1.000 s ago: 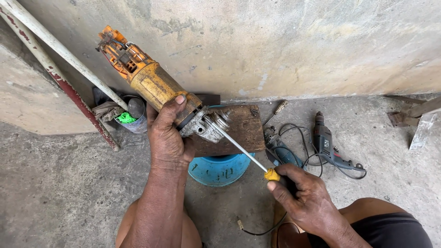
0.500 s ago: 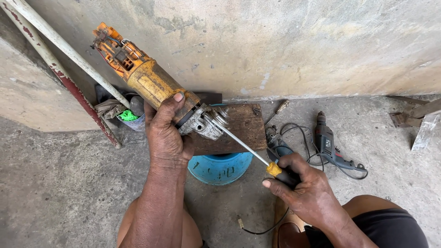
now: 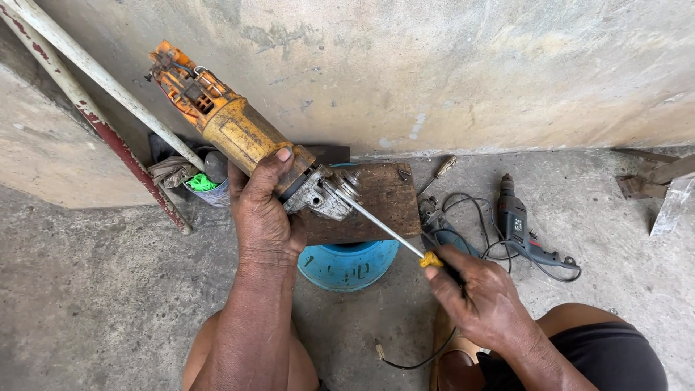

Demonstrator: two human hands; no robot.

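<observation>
Since a second ago, hardly any shift: screwdriver [image 3: 380, 228] tip kept at the metal head of the yellow power tool [image 3: 239, 134], right hand [image 3: 481, 300] drawn slightly down toward 5 o'clock, tool body held at the same slant. Left hand [image 3: 264, 213] wrapped tight round the yellow tool's body, thumb laid over the top, grey gear end poking out at 3 o'clock of the fist, orange opened rear end pointing to 10 o'clock. Right hand closed on the screwdriver handle, only a yellow bit of it showing at the fingers, long shaft running up to 10 o'clock into the gear end. Beneath the tool, a brown wooden board [image 3: 384, 203] resting on a blue drum [image 3: 347, 264]. At 3 o'clock of the board, a dark electric drill [image 3: 517, 224] lying on the concrete floor [image 3: 94, 289] with its black cable [image 3: 470, 217] coiled beside. At 9 o'clock, a small container with green stuff [image 3: 206, 185] near the wall, and a white pipe [image 3: 101, 76] leaning across at 10 o'clock.
</observation>
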